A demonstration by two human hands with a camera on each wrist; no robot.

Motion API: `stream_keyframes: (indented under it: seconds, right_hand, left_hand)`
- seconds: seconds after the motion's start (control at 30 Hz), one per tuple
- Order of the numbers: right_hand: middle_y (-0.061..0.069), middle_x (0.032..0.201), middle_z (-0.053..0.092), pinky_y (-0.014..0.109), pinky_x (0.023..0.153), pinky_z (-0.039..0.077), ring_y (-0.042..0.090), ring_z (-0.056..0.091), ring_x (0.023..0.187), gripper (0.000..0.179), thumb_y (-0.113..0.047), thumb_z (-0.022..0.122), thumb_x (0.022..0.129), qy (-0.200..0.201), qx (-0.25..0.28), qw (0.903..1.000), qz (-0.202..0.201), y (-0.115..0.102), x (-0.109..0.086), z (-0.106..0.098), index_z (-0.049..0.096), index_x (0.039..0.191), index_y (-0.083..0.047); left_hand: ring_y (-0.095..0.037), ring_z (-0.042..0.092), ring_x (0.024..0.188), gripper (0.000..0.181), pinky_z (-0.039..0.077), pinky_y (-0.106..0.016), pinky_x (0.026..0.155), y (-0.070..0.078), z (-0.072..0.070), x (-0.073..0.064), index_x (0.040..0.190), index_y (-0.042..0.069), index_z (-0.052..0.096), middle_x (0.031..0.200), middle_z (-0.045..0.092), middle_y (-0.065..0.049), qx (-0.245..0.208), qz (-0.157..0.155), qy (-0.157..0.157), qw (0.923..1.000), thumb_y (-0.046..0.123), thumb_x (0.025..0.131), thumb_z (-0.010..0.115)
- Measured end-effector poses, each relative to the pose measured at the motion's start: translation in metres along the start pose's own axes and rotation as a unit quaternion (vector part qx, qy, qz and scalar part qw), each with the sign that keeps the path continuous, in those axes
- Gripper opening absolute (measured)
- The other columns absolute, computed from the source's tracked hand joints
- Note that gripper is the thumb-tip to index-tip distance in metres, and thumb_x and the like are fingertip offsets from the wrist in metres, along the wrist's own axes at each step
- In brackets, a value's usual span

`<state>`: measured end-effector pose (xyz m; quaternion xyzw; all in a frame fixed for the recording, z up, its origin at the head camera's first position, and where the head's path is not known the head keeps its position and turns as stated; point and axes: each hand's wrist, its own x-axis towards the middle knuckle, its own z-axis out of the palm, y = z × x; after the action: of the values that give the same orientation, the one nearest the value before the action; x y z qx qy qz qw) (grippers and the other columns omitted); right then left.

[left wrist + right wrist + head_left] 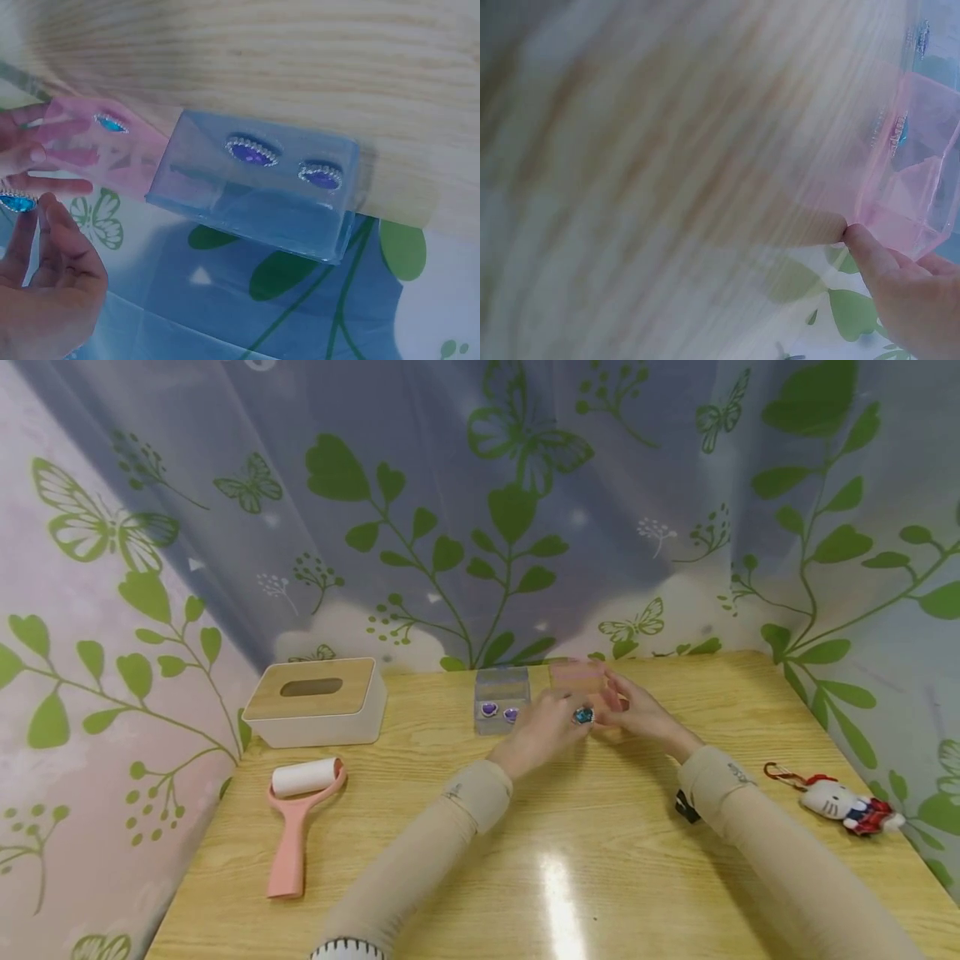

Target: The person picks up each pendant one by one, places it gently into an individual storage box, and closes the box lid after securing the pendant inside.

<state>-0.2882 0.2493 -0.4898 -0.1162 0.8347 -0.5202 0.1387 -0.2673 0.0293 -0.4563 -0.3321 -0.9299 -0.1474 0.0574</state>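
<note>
My left hand (pixel 546 727) pinches a teal gem with a silver beaded rim (pixel 16 201) between its fingertips, in front of a see-through pink box (pixel 573 673). Another teal gem (pixel 112 123) lies in that box. My right hand (pixel 637 710) grips the pink box at its right end, thumb against the near edge, as the right wrist view shows. Left of it stands a see-through blue box (pixel 502 683) with two purple gems (pixel 251 152) inside, also rimmed in silver. In the head view my left hand partly hides both boxes.
A white tissue box with a wooden lid (pixel 315 702) stands at the back left, a pink lint roller (pixel 292 827) before it. On the right lies a cat doll keychain (pixel 847 806). A small black item (pixel 686 807) is partly under the right sleeve. A patterned curtain (pixel 450 527) hangs behind.
</note>
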Motion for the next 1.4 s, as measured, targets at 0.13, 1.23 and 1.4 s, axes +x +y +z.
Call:
stream_keyframes:
  seconds: [0.13, 1.23, 1.4]
  right_hand:
    - [0.033, 0.174, 0.002, 0.069, 0.127, 0.026, 0.057, 0.019, 0.158, 0.094, -0.016, 0.067, 0.103, 0.001, 0.006, 1.0000, -0.006, -0.001, -0.001, 0.001, 0.001, 0.170, -0.008]
    - [0.029, 0.175, 0.005, 0.068, 0.127, 0.030, 0.053, 0.021, 0.159, 0.092, -0.011, 0.067, 0.103, 0.000, 0.022, 0.9996, -0.018, 0.003, -0.002, -0.001, 0.004, 0.170, -0.007]
    - [0.031, 0.175, 0.007, 0.068, 0.126, 0.031, 0.055, 0.021, 0.158, 0.091, -0.007, 0.066, 0.103, -0.007, 0.034, 0.9992, -0.022, -0.001, -0.001, -0.001, 0.004, 0.169, -0.005]
  left_hand:
    - [-0.018, 0.072, 0.112, 0.030, 0.061, -0.021, 0.073, 0.000, 0.000, 0.010, 0.129, 0.026, 0.069, 0.142, 0.067, -0.001, -0.015, 0.010, 0.023, 0.9996, 0.030, 0.100, 0.075]
    - [-0.017, 0.054, 0.145, 0.021, 0.039, -0.046, 0.128, -0.003, 0.025, 0.069, 0.108, 0.040, 0.079, 0.148, 0.065, 0.012, 0.035, -0.030, -0.052, 0.9976, 0.043, 0.089, 0.085]
    - [-0.014, 0.051, 0.147, 0.026, 0.034, -0.049, 0.130, -0.006, 0.030, 0.076, 0.110, 0.045, 0.078, 0.146, 0.064, 0.018, 0.062, -0.028, -0.093, 0.9933, 0.046, 0.086, 0.086]
